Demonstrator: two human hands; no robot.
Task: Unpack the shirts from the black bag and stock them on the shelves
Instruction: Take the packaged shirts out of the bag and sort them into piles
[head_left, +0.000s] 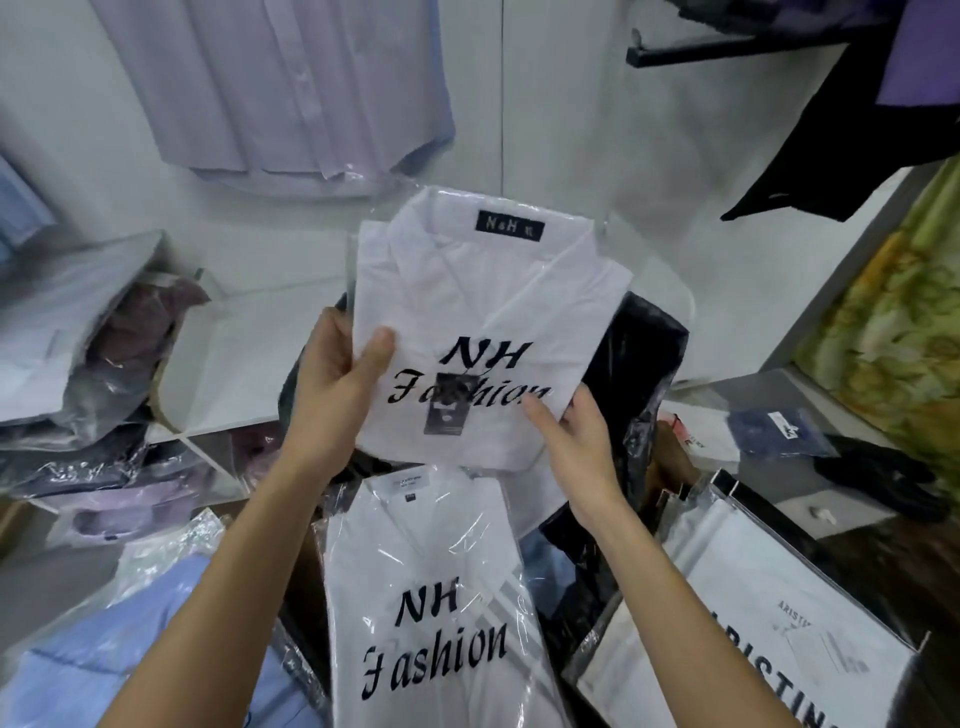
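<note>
Packaged white shirt (483, 332) (printed "NH Fashion") is pinched by left hand (337, 384) and right hand (576, 441), above the black bag (634, 364).

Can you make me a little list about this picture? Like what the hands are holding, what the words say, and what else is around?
held thing: white packaged shirt in clear plastic
left hand: grips the shirt's left edge, thumb on top
right hand: holds the shirt's lower right corner
words on pack: NH Fashion
below it: second white packaged shirt, same words
behind it: black bag
on the left: shelves with wrapped shirts
hanging above: pale shirt on the wall
</note>
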